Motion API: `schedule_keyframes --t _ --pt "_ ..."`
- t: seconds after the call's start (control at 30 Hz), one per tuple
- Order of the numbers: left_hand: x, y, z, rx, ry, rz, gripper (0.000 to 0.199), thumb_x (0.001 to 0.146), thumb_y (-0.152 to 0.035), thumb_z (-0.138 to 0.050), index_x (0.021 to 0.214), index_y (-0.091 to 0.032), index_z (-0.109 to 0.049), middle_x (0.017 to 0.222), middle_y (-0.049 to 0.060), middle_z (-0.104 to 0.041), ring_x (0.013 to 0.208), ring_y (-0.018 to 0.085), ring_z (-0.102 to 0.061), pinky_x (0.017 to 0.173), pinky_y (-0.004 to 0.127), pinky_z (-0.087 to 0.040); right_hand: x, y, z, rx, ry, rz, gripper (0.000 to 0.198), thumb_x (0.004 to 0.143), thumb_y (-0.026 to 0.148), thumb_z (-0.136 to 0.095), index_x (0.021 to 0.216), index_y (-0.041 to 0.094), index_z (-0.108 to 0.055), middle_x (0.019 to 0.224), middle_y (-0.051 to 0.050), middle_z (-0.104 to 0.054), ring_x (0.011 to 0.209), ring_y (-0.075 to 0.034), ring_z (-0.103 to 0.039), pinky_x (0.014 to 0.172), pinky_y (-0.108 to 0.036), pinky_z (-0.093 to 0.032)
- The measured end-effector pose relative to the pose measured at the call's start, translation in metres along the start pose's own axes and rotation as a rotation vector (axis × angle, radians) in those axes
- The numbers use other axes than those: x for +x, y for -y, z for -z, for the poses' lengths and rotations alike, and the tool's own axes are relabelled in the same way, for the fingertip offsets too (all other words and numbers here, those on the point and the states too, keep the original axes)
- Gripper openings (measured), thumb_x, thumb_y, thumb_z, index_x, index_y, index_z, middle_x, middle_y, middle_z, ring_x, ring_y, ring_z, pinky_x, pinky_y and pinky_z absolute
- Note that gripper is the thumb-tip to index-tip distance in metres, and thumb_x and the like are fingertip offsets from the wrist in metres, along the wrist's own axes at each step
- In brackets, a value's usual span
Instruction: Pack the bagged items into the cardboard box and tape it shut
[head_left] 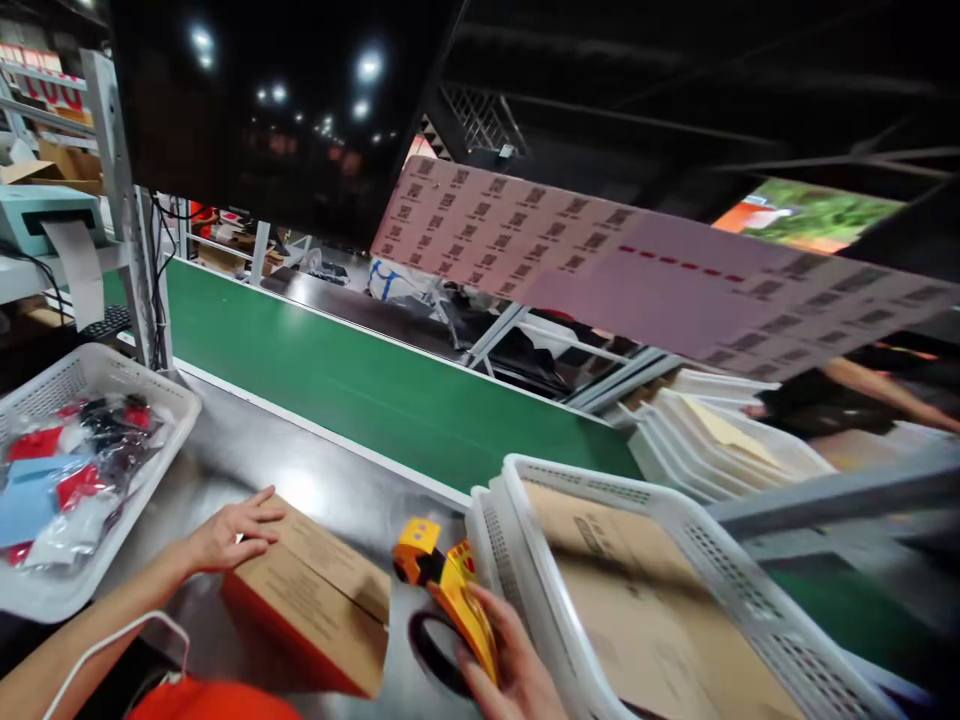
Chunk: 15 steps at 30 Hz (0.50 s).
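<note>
**Cardboard under 1 hand, tape gun in the other**

Cardboard meets my left hand [229,535]: the fingers lie flat and spread on the top flap of the brown box [315,600], pressing, not gripping. My right hand [510,665] is wrapped around the handle of the yellow tape dispenser [446,585], whose head sits just beside the box's right corner on the steel table [247,450].

I judge the box light and fairly stiff, though its flaps will spring up if let go; palm pressure on top suits it, and its side walls would be the place to lift from. The dispenser is hard plastic, easy to grip by the handle, with a cutting edge at the head best kept off my fingers.

Left of my arm stands a white basket [176,410] of bagged red, blue and black items. To the right, 2 nested white baskets [600,480] hold flat cardboard sheets. Past the table runs a green conveyor belt [360,385], a pink barcode sheet [637,280] hangs above it, and another person's arm [877,385] shows at far right.
</note>
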<state>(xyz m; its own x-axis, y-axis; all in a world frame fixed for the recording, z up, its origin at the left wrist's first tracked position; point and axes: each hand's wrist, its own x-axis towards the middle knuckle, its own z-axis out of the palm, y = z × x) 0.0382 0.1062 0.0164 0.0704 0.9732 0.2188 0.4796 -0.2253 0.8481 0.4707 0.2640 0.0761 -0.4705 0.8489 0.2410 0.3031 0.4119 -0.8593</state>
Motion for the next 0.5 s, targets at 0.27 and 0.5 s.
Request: schedule_keyframes --t 0.27,0.5 --pt "0.0 -0.009 0.009 0.084 0.141 0.03 0.041 0.108 -0.041 -0.054 0.128 -0.022 -0.085 0.164 0.01 -0.056 0.169 0.037 -0.027 0.136 0.061 -0.026 0.055 0.051 -0.077 -0.214 0.528 0.752 0.08 0.092 0.013 -0.047 0.17 0.033 -0.051 0.15 -0.012 -0.054 0.126 -0.034 -0.064 0.103 -0.047 -0.059" --pt "0.002 -0.053 -0.037 -0.52 -0.504 0.623 0.073 0.095 -0.073 -0.053 0.121 -0.008 -0.073 0.12 0.027 -0.076 0.101 0.033 -0.075 0.089 0.05 -0.06 0.046 0.012 -0.066 -0.279 0.495 0.767 0.07 0.103 0.019 -0.041 0.172 0.031 -0.044 0.158 -0.016 -0.044 0.133 -0.041 -0.06 0.103 -0.051 -0.06"
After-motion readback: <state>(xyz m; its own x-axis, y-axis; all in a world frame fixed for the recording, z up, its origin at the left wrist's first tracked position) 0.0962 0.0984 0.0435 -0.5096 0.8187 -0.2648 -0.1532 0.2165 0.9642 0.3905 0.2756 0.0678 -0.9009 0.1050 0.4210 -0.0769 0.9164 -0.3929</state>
